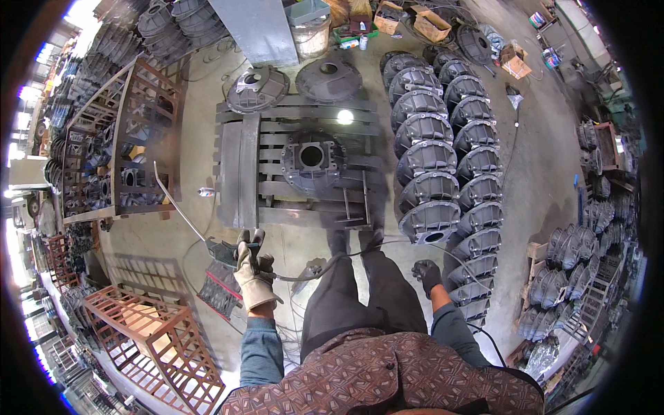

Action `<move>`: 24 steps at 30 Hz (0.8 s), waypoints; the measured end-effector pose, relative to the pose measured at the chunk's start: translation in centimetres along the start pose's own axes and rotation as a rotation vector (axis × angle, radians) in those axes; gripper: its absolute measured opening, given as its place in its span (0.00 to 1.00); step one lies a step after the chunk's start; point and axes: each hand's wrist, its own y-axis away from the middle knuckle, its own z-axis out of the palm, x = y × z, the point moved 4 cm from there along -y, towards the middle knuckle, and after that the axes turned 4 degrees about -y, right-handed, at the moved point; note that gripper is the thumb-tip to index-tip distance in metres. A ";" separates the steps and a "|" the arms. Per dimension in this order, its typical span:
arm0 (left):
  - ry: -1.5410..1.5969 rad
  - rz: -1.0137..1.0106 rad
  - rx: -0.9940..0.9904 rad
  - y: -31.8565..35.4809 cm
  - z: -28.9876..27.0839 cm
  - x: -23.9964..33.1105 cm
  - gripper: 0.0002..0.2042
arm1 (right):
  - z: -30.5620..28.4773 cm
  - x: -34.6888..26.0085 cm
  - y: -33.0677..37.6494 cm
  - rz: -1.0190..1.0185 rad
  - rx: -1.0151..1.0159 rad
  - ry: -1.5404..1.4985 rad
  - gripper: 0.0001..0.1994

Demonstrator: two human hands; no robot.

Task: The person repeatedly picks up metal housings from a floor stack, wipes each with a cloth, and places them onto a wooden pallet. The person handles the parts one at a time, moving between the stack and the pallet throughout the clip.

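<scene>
Starting at your left, rusty racks [142, 142] hold dark castings, and a red-brown frame [155, 332] lies on the floor below them. Your left hand [254, 277], in a pale leather glove, is closed around a welding holder [225, 252] with a thin rod [178, 207] slanting up and away to the left; its cable [325, 263] sags across your legs toward your right. The rod looks light and springy, so the far tip will likely wander; keep your grip on the insulated handle, not the bare metal. Ahead, a round housing [312, 160] sits on a steel table [238, 173], probably heavy and stiff, best taken by its flange. Your right hand [427, 273], in a dark glove, hangs half curled, apparently holding nothing. Right of it, housings [432, 149] stand in rows.
</scene>
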 end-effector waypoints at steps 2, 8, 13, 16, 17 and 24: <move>0.046 -0.008 -0.024 0.5 0.6 0.1 0.22 | -0.3 -1.4 -0.5 0.009 0.025 -0.005 0.08; 0.017 -0.030 0.086 -0.1 -1.5 -0.5 0.20 | 3.0 -6.3 -2.9 -0.154 -0.118 0.079 0.09; 0.114 0.057 0.011 0.7 -3.3 1.6 0.22 | 9.4 -10.4 -8.4 -0.376 -0.161 0.430 0.11; 0.290 0.043 0.016 2.3 -2.8 2.8 0.21 | 10.3 -11.7 -12.8 -0.555 -0.223 0.656 0.12; 0.318 0.125 0.005 1.3 -4.2 2.2 0.21 | 10.8 -13.1 -13.4 -0.628 -0.280 0.689 0.13; 0.184 0.243 0.022 0.4 -6.9 8.4 0.21 | -2.2 -11.1 -6.5 -1.121 -0.102 1.307 0.09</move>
